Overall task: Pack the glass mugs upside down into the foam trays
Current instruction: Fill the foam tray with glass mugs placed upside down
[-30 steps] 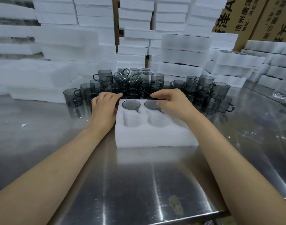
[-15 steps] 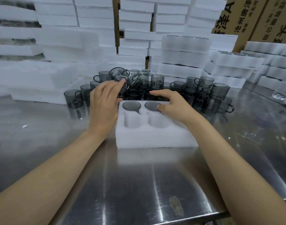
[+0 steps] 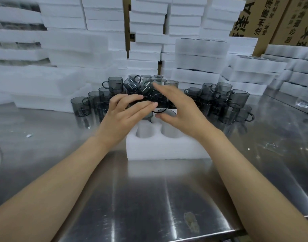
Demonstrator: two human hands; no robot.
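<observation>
Nearest to the viewer lies the steel table (image 3: 149, 198), shiny and flat, with a dull stain (image 3: 191, 222) close to its front edge. Both forearms reach over it to the foam tray (image 3: 167, 151), which sits flat on the steel. Its two near pockets (image 3: 145, 131) are empty. In the far row the grey bases of two seated mugs (image 3: 148, 117) show, already upside down, partly hidden by the hands.

Just above that far row is the held mug (image 3: 157, 102). The left hand (image 3: 125, 116) grips it from the left, fingers curled on its body. The right hand (image 3: 182, 109) comes from the right with its fingers spread and straight above the mug and the thumb under the rim; if it really touches the glass, I cannot tell. The mug is tilted: its axis runs from far and high to near and low, the dark ring of the mouth turned toward the viewer and downward. I cannot make out its handle.

The empty pockets lie nearer and lower than the mug, so I judge the move needs a little more turning, then a pull toward the body and down. There is free space over these pockets.

Behind stand the loose mugs (image 3: 237, 100), crowded together, then foam stacks (image 3: 146, 32) and cardboard boxes (image 3: 251, 20).
</observation>
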